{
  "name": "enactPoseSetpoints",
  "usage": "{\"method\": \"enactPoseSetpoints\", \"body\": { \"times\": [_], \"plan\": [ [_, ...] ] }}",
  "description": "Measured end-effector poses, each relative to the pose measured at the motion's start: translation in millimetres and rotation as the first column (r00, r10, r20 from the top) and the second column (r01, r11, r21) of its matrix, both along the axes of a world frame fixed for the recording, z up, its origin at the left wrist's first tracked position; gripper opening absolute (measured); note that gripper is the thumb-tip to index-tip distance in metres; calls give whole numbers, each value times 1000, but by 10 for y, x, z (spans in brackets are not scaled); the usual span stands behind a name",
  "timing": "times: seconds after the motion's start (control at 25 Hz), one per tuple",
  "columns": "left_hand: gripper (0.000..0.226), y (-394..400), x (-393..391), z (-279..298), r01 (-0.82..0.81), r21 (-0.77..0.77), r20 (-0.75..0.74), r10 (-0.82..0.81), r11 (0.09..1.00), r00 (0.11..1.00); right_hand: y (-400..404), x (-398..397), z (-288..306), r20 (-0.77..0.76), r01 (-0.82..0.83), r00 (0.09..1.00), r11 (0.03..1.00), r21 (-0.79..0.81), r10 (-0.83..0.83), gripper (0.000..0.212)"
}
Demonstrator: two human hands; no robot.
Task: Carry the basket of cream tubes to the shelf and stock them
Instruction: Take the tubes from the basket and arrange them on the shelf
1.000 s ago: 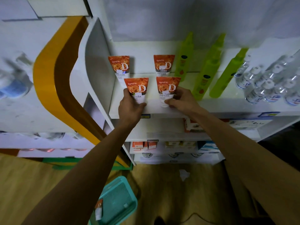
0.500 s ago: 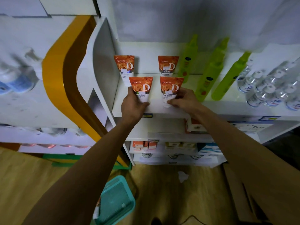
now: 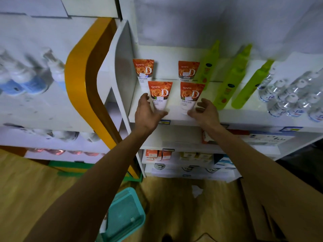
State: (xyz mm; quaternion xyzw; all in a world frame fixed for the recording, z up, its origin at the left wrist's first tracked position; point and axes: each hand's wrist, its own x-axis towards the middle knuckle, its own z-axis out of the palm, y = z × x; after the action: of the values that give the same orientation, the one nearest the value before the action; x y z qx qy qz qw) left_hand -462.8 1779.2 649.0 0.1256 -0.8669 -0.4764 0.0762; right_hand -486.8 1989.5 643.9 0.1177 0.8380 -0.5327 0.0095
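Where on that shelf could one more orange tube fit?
Bare shelf shows between the two front tubes, left and right, and between the back pair. Rightward it is crowded: green bottles, then clear bottles.

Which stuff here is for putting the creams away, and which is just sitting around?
For the job: four orange cream tubes, white shelf, teal basket, left hand, right hand.

Just around: green spray bottles, clear small bottles, crumpled paper.

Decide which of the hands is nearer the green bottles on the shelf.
Right. The right hand sits just left of the nearest green bottle; the left hand is further left, beyond both front tubes.
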Motion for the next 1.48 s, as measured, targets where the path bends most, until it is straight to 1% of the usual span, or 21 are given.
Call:
{"method": "enactPoseSetpoints", "body": {
  "times": [0.08, 0.12, 0.16, 0.24, 0.32, 0.4, 0.52, 0.64, 0.72, 0.76, 0.84, 0.92, 1.0, 1.04, 1.16, 1.2, 1.24, 1.36, 1.48],
  "plan": [
    [91, -69, 102, -33, -41, -45, -49, 38, 998, 998, -69, 122, 22, -45, 67, 997, 997, 27, -66, 73],
    [87, -123, 172, -65, -66, -65, -87, 60, 996, 994, -108, 195, 13, -74, 115, 991, 993, 33, -112, 65],
    [79, -179, 268, -93, -84, -79, -115, 75, 993, 991, -164, 294, 15, -99, 163, 982, 986, 34, -159, 56],
    [56, -299, 504, -174, -86, -78, -170, 72, 993, 983, -309, 500, -60, -120, 237, 966, 971, 41, -231, 36],
    [33, -465, 752, -325, -60, -84, -181, 44, 995, 982, -500, 707, -221, -119, 227, 968, 973, 50, -220, 22],
    [20, -656, 971, -483, -41, -113, -130, 26, 993, 991, -685, 879, -385, -81, 168, 983, 985, 36, -165, 13],
    [24, -1041, 1313, -865, -76, -123, -30, 73, 990, 997, -1006, 1068, -749, 13, 48, 999, 999, 19, -48, 6],
    [31, -1534, 1680, -1426, -174, -96, 93, 183, 980, 979, -1349, 1279, -1210, 123, -69, 990, 997, -22, 71, 9],
    [36, -1884, 1908, -1849, -232, -28, 165, 234, 972, 958, -1568, 1433, -1528, 147, -116, 982, 993, -14, 116, 5],
    [33, -2021, 2016, -2037, -265, 30, 194, 255, 964, 947, -1663, 1507, -1690, 162, -131, 978, 991, -5, 130, 5],
    [23, -2305, 2274, -2476, -318, 104, 257, 284, 942, 924, -1929, 1681, -2147, 235, -185, 956, 983, 7, 178, 9],
    [18, -2555, 2557, -2990, -360, 92, 336, 311, 929, 889, -2206, 1865, -2741, 346, -249, 909, 969, 2, 233, 8],
    [13, -2790, 2850, -3620, -392, 63, 435, 328, 918, 839, -2466, 2082, -3427, 464, -318, 843, 948, 20, 273, 5],
    [15, -2886, 2984, -3934, -413, 46, 485, 341, 910, 805, -2569, 2189, -3745, 507, -360, 810, 932, 33, 294, 4],
    [24, -3142, 3296, -4936, -466, -63, 612, 403, 883, 681, -2896, 2491, -4748, 587, -420, 735, 908, 0, 340, 33],
    [25, -3192, 3371, -5233, -467, -95, 633, 416, 879, 653, -2970, 2567, -5000, 606, -428, 717, 904, -9, 346, 39],
    [28, -3234, 3450, -5536, -467, -106, 661, 413, 878, 626, -3015, 2631, -5230, 630, -427, 695, 904, -25, 346, 42],
    [44, -3346, 3707, -6605, -453, -126, 766, 377, 882, 521, -3095, 2763, -6176, 686, -434, 636, 899, -60, 353, 46],
    [63, -3385, 3936, -7422, -435, -97, 809, 325, 895, 489, -3042, 2853, -7005, 742, -431, 580, 900, -72, 337, 52]
  ]
}}
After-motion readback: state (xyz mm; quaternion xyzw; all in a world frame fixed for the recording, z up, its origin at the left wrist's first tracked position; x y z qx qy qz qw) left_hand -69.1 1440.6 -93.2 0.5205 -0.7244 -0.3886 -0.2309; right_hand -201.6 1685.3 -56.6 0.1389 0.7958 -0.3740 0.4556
